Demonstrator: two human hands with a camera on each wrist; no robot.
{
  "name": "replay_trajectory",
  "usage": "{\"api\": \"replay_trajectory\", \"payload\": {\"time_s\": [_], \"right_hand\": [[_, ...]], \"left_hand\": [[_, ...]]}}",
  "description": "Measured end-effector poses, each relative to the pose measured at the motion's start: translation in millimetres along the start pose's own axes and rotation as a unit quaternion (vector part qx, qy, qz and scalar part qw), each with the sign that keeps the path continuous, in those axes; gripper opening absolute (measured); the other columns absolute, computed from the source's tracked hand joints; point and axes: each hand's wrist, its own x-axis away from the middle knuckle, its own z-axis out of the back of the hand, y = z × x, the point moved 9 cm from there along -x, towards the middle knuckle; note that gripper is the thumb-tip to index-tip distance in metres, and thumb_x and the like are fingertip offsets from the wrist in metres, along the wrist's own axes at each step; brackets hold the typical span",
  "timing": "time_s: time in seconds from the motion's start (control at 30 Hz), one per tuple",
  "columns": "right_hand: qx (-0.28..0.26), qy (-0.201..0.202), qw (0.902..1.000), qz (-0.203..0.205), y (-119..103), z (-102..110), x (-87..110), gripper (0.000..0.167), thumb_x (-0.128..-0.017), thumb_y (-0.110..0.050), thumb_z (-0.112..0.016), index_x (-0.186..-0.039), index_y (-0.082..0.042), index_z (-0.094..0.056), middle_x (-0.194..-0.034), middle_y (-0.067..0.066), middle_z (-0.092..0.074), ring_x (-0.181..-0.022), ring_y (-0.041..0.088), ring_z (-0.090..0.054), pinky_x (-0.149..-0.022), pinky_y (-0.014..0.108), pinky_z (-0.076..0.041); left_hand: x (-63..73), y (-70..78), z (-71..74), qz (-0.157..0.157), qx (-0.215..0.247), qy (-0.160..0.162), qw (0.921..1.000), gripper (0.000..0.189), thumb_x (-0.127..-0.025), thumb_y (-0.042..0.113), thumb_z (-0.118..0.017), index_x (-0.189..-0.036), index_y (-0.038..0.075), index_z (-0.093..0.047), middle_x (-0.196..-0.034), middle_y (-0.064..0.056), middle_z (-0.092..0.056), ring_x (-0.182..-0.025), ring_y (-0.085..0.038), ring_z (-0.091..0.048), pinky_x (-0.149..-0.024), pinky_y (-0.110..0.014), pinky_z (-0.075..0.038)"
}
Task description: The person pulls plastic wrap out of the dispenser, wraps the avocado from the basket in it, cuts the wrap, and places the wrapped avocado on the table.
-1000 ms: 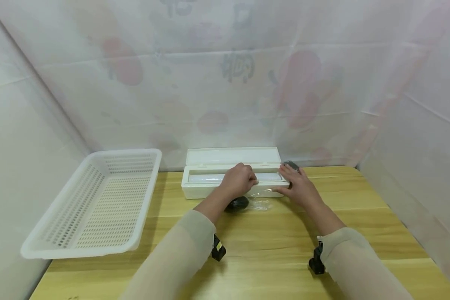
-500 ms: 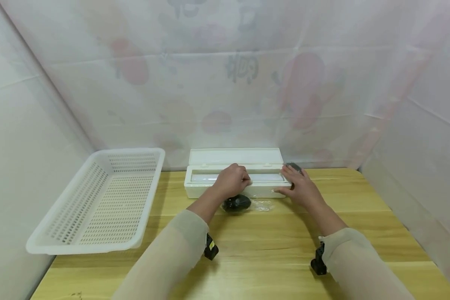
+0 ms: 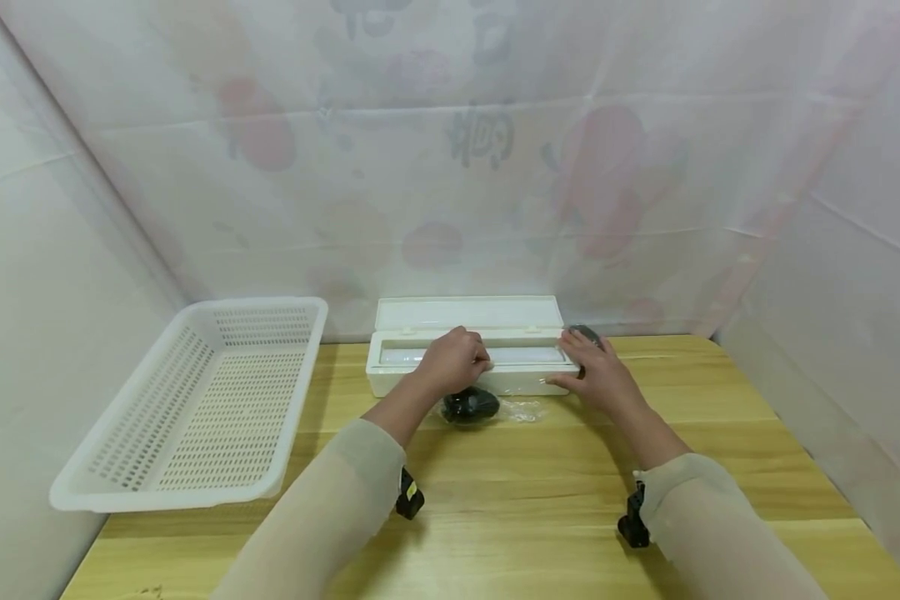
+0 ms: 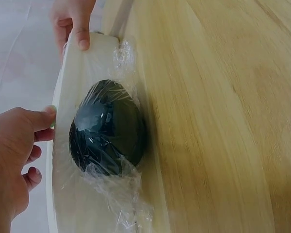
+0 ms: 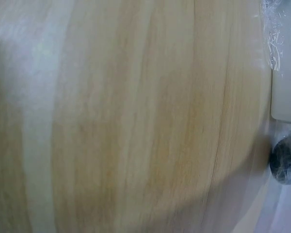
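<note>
A white cling film dispenser (image 3: pixel 528 383) stands near the back of the table, its lid (image 3: pixel 468 312) raised and a pale roll (image 3: pixel 525 356) inside. My left hand (image 3: pixel 450 363) pinches a small greenish slide cutter (image 4: pixel 53 116) at the front top edge, left of the box's middle. My right hand (image 3: pixel 602 375) holds the dispenser's right end, fingers over the top and thumb on the front. Against the front wall lies a dark, glossy egg-shaped object (image 4: pixel 104 128) covered in clear film (image 4: pixel 121 187).
A white perforated basket (image 3: pixel 217 417) sits at the left of the table. Beyond my right hand lies a second dark, film-wrapped object (image 3: pixel 585 332). A pale printed curtain (image 3: pixel 450 208) hangs right behind the dispenser. Loose film (image 3: pixel 522 410) spreads on the wood in front.
My left hand has slid leftward along the dispenser's front edge, uncovering more of the roll and the dark object. The right hand keeps its place at the right end.
</note>
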Motion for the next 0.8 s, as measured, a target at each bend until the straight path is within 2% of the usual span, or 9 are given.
{"api": "replay_trajectory", "payload": {"time_s": [0.8], "right_hand": [[0.013,-0.007,0.9998,0.01,-3,-7,-7.1,0.083,-0.089,-0.056,-0.064,-0.15,-0.006,-0.038,-0.159,0.014,-0.029,-0.148,0.034,-0.024,-0.121,0.054,-0.004]], "left_hand": [[20.0,-22.3,8.9,0.004,0.005,0.012,0.9999,0.015,-0.095,0.026,-0.066,-0.098,0.02,-0.079,-0.096,0.007,-0.068,-0.085,-0.012,-0.053,-0.073,-0.027,-0.049]]}}
